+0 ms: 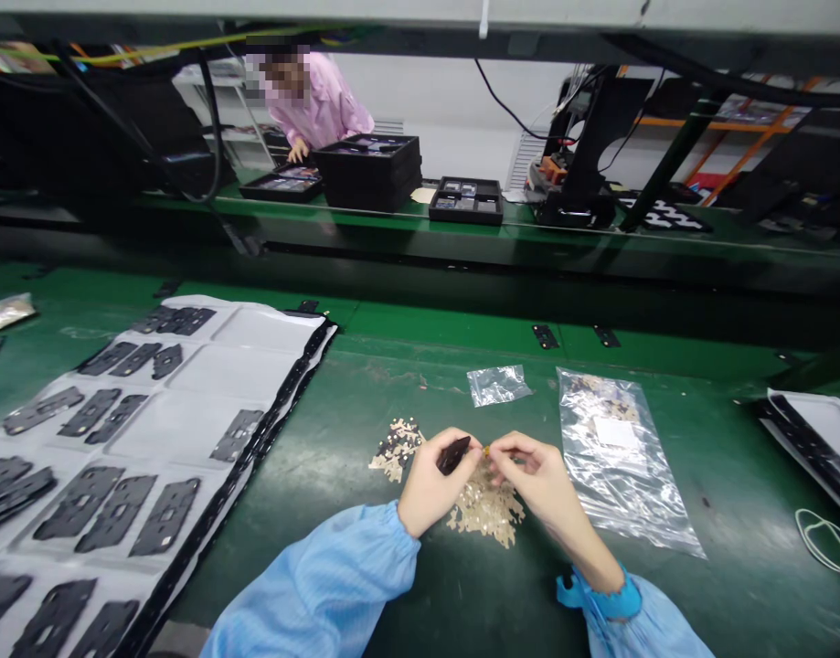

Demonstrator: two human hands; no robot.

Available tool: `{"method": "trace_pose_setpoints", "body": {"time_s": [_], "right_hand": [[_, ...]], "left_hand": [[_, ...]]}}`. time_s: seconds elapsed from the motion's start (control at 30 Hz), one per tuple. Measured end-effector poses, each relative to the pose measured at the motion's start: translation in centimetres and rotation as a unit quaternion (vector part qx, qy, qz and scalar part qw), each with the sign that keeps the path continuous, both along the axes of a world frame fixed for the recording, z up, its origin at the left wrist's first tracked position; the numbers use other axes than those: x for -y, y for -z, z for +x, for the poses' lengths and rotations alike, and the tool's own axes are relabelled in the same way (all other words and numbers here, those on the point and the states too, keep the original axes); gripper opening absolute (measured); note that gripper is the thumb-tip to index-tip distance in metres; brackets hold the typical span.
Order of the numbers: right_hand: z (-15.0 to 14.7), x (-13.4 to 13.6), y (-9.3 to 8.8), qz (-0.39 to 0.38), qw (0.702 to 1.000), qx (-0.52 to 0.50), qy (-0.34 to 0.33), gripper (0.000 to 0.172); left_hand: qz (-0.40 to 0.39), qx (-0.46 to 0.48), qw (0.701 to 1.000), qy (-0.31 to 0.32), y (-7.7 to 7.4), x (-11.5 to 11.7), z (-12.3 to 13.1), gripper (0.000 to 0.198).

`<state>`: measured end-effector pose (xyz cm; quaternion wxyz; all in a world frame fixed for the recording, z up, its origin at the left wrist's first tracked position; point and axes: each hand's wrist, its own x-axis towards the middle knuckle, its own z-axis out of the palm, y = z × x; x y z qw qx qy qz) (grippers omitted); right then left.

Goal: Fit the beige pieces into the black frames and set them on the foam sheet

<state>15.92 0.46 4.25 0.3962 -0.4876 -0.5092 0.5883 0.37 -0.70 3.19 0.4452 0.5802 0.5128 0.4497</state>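
My left hand (437,475) is closed around a dark, flat piece (453,454) with a pointed end, partly hidden by the fingers. My right hand (533,471) faces it, thumb and forefinger pinched on a tiny yellowish piece (487,451) between the two hands. Its exact shape is too small to make out. Under the hands, a loose pile of small tan flat parts (488,512) lies on the green table (310,548). Beside my left hand is a smaller heap of tan and black parts (396,448).
At left, a white compartment tray (269,334) holds several black plates (165,516). A small clear bag (498,385) and a larger plastic bag (639,475) lie beyond and to the right. A person in pink (327,100) stands across the bench near black trays (371,174).
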Motion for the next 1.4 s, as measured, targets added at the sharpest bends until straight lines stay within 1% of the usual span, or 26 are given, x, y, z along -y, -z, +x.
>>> {"method": "trace_pose_setpoints", "body": {"time_s": [0.1, 0.2, 0.33, 0.4, 0.47, 0.5, 0.57, 0.63, 0.67, 0.7, 0.73, 0.83, 0.9, 0.97, 1.03, 1.1, 1.17, 1.23, 1.3, 1.4], "right_hand": [[0.0, 0.1, 0.3, 0.037, 0.999, 0.011, -0.001, 0.016], [0.0, 0.3, 0.5, 0.096, 0.994, 0.041, -0.025, 0.014], [-0.3, 0.6, 0.3, 0.182, 0.977, 0.106, -0.045, 0.013], [-0.4, 0.7, 0.1, 0.198, 0.972, 0.121, -0.050, 0.013], [-0.4, 0.5, 0.0, 0.176, 0.978, 0.104, -0.048, 0.012], [-0.1, 0.4, -0.1, 0.155, 0.983, 0.087, -0.036, 0.011], [0.6, 0.0, -0.2, 0.111, 0.992, 0.046, 0.025, 0.011], [1.5, -0.6, -0.3, 0.082, 0.990, 0.015, 0.117, 0.012], [1.9, -0.8, -0.3, 0.073, 0.985, 0.006, 0.154, 0.013], [2.2, -1.0, -0.3, 0.066, 0.982, 0.000, 0.177, 0.014], [2.4, -1.1, -0.3, 0.061, 0.981, -0.003, 0.185, 0.015], [2.2, -1.2, -0.2, 0.054, 0.986, -0.004, 0.158, 0.018], [1.8, -1.0, -0.1, 0.051, 0.990, -0.001, 0.131, 0.020], [1.4, -0.9, 0.0, 0.051, 0.993, 0.004, 0.110, 0.021], [1.3, -0.8, 0.1, 0.053, 0.994, 0.010, 0.100, 0.022], [1.2, -0.8, 0.3, 0.052, 0.994, 0.016, 0.093, 0.022], [1.2, -0.9, 0.4, 0.046, 0.995, 0.017, 0.087, 0.023], [1.2, -0.9, 0.5, 0.043, 0.995, 0.017, 0.088, 0.025], [1.1, -0.8, 0.6, 0.044, 0.994, 0.023, 0.094, 0.025], [0.7, -0.5, 0.8, 0.049, 0.994, 0.036, 0.091, 0.024]], "left_hand": [[0.060, -0.045, 0.997, -0.025, 0.0, 0.3, 0.1, 0.008], [0.089, -0.069, 0.993, -0.024, 0.2, 0.5, 0.2, 0.008], [0.082, -0.081, 0.993, -0.026, 0.3, 0.6, 0.2, 0.009], [0.064, -0.081, 0.994, -0.028, 0.3, 0.5, 0.1, 0.011], [0.051, -0.078, 0.995, -0.032, 0.1, 0.2, 0.0, 0.012], [0.048, -0.077, 0.995, -0.038, 0.1, 0.0, -0.1, 0.012], [0.050, -0.086, 0.994, -0.050, 0.0, -0.3, -0.3, 0.014], [0.057, -0.107, 0.992, -0.041, 0.0, -0.5, -0.5, 0.015], [0.066, -0.121, 0.990, -0.025, 0.1, -0.5, -0.6, 0.016], [0.079, -0.136, 0.988, -0.003, 0.2, -0.5, -0.6, 0.016], [0.093, -0.150, 0.984, 0.023, 0.3, -0.4, -0.7, 0.016], [0.124, -0.199, 0.969, 0.082, 0.9, 0.0, -0.7, 0.017], [0.125, -0.234, 0.959, 0.097, 1.3, 0.1, -0.7, 0.016], [0.125, -0.260, 0.952, 0.100, 1.4, 0.2, -0.7, 0.013], [0.125, -0.275, 0.949, 0.088, 1.4, 0.2, -0.7, 0.006], [0.121, -0.281, 0.949, 0.074, 1.3, 0.1, -0.7, 0.008], [0.118, -0.275, 0.952, 0.064, 1.1, 0.0, -0.6, 0.011], [0.117, -0.254, 0.958, 0.058, 0.7, 0.1, -0.5, 0.007], [0.120, -0.221, 0.967, 0.044, 0.3, 0.2, -0.3, 0.004], [0.148, -0.160, 0.976, 0.018, -0.2, 0.5, -0.1, 0.008]]}}
